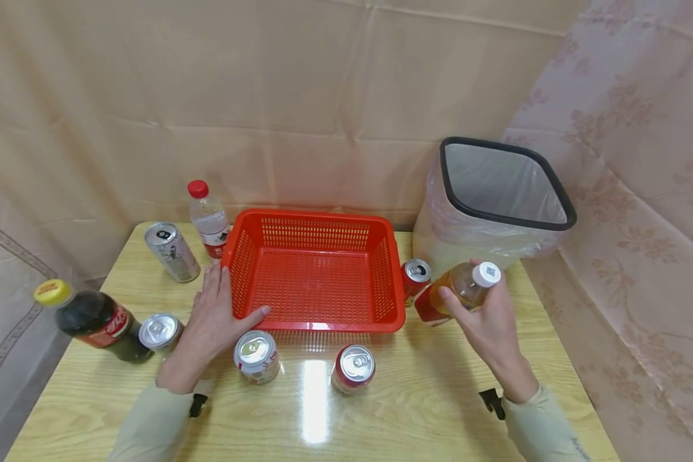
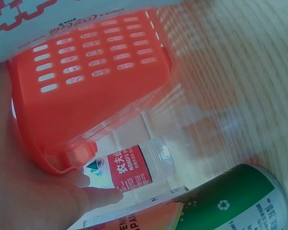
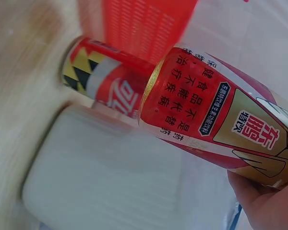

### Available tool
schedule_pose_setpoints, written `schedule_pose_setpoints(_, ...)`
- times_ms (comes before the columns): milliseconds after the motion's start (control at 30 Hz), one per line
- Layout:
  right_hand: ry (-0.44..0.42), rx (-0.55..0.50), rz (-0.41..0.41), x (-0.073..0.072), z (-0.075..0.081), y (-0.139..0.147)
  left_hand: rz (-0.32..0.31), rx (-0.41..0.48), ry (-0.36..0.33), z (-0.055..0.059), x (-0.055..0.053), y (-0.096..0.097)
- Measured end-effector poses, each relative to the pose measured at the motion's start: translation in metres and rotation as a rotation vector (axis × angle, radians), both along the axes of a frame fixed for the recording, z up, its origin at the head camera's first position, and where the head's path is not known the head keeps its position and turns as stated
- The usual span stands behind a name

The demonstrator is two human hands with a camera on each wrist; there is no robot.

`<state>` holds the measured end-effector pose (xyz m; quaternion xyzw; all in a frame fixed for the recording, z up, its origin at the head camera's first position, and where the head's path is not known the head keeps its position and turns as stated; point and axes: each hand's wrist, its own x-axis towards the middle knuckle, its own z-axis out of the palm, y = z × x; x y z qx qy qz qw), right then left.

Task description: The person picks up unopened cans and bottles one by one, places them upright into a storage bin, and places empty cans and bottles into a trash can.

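My right hand (image 1: 493,321) grips a drink bottle (image 1: 456,289) with a white cap and a red and gold label. The bottle is tilted above the table, between a red cola can (image 1: 416,276) and the bin. In the right wrist view, the bottle's (image 3: 221,115) base points toward that can (image 3: 108,76). My left hand (image 1: 213,314) rests at the front left corner of a red plastic basket (image 1: 317,326), its fingers fairly straight along the left side and its thumb over the front rim. No contents show inside the basket.
Left of the basket stand a red-capped water bottle (image 1: 210,221), a tall can (image 1: 173,253), a yellow-capped cola bottle (image 1: 101,324) and a silver-topped can (image 1: 160,332). In front are a white can (image 1: 256,359) and a red-rimmed can (image 1: 353,370). A lined bin (image 1: 456,228) stands back right.
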<state>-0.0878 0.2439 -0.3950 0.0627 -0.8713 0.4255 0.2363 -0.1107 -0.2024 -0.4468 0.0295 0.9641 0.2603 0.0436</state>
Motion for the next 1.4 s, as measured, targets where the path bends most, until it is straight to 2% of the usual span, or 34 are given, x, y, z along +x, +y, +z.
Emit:
schedule_pose_setpoints(300,0.047,-0.009,0.041,-0.005,0.019,-0.009,-0.002,0.014,0.007,-0.001,0.000,0.000)
schedule_pose_setpoints(633,0.108,-0.077,0.046,-0.021,0.035,-0.028,-0.003,0.021,0.006,-0.002,0.000,-0.001)
schedule_pose_setpoints(800,0.092,-0.117,0.084,-0.036,0.041,-0.037,-0.001,0.001,-0.003,0.000,0.000,0.000)
schedule_pose_setpoints(1033,0.098,-0.047,0.093,-0.062,0.047,-0.051,-0.002,-0.009,0.013,0.000,0.001,0.000)
schedule_pose_setpoints(1400,0.008,0.027,0.123,-0.101,0.051,-0.073,-0.003,-0.015,0.018,-0.001,0.001,0.001)
